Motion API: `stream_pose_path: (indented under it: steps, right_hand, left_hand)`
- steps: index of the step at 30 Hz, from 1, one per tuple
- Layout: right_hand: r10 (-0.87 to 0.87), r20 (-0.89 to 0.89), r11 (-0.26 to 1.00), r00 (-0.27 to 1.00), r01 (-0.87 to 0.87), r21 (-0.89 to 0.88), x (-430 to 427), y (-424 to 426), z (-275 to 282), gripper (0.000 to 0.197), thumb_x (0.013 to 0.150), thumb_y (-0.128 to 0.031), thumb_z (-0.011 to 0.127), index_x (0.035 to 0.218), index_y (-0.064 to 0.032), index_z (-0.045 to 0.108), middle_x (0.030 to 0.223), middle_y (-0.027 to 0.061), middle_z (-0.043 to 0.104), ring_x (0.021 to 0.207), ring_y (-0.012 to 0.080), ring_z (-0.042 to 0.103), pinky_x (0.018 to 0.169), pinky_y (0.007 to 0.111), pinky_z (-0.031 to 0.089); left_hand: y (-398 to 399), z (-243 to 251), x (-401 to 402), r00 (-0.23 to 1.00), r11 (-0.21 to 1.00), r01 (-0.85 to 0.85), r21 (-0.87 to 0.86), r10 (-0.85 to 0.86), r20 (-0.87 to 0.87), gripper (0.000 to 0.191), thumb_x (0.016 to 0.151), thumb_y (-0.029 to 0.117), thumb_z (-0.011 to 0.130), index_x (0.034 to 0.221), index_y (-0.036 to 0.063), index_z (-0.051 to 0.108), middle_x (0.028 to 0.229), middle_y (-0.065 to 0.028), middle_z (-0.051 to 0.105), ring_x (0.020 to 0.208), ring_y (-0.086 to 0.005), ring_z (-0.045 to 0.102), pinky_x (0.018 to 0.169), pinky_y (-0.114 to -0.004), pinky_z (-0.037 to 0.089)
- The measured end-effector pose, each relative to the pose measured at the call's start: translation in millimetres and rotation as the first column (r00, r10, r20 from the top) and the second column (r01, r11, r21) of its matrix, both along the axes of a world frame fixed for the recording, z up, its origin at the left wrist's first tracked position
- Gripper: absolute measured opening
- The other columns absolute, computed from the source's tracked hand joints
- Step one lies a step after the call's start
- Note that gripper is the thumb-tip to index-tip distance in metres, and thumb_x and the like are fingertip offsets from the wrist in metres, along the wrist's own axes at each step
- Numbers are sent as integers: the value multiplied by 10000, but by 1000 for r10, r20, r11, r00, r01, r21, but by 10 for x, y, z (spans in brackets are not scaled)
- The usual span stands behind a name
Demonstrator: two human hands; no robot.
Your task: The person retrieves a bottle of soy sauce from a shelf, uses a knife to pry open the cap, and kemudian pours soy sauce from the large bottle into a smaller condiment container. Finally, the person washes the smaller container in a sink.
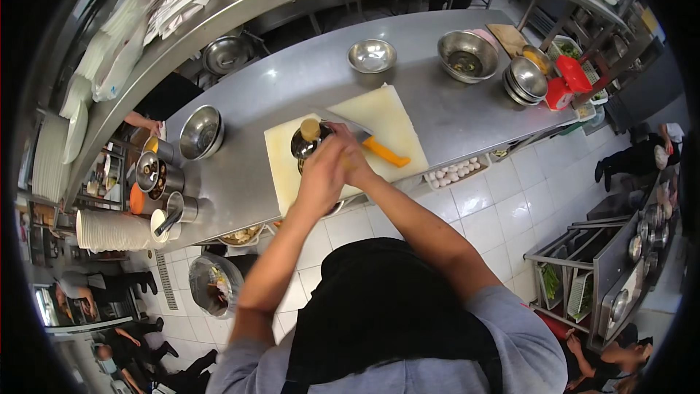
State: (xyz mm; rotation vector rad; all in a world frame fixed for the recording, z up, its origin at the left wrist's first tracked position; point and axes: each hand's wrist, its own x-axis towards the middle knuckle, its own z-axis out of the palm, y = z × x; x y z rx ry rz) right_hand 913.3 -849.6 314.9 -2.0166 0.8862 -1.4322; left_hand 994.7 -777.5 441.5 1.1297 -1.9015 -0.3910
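Note:
My left hand (324, 167) and my right hand (354, 160) meet and overlap above the cutting board. Both are blurred, and a small yellowish patch shows between them, so I cannot tell what they hold. Just left of the fingers is a dark, shiny, rounded container (304, 145) with a tan cap-like top (310, 129); my left hand hides part of it. The pale cutting board (391, 112) lies crooked near the table's front edge. To the right of my hands, a knife with an orange handle (387, 152) rests on the board, its blade pointing up and left.
Steel bowls stand on the steel table (246, 175): one left (202, 132), one behind the board (372, 56), one right (467, 57). A red scale (567, 83) is at the right end. Pots and stacked containers (112, 230) line the left. An egg tray (455, 172) sits below; a lined bin (216, 286) stands left. Other people are nearby.

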Motion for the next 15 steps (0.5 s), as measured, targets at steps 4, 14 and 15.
stream_pose_path:
  steps: [4,14,15]
  right_hand:
    - [115,69,956,991,-129,264,81,243,407,824,511,-153,820,1242,-9,471,1196,185,513,1129,364,525,978,394,424]
    - [332,102,809,938,-339,479,-26,95,398,891,552,-135,847,1329,-32,423,1270,168,503,1208,286,501,1035,373,401]
    - [347,79,834,934,-346,429,-72,73,314,921,585,-129,863,1369,-31,389,1328,169,462,1239,291,474,1053,385,386]
  left_hand:
    - [430,-464,684,826,951,-262,163,308,-472,139,978,41,439,921,-8,555,845,-81,596,698,-111,531,652,-265,457]
    - [959,-2188,2526,447,470,-548,692,864,-233,154,919,95,496,783,30,525,639,-47,536,536,-111,503,475,-267,398]
    - [1100,-2234,2373,468,513,-500,698,838,-281,174,917,118,499,763,42,522,612,-35,523,512,-108,494,445,-264,381]
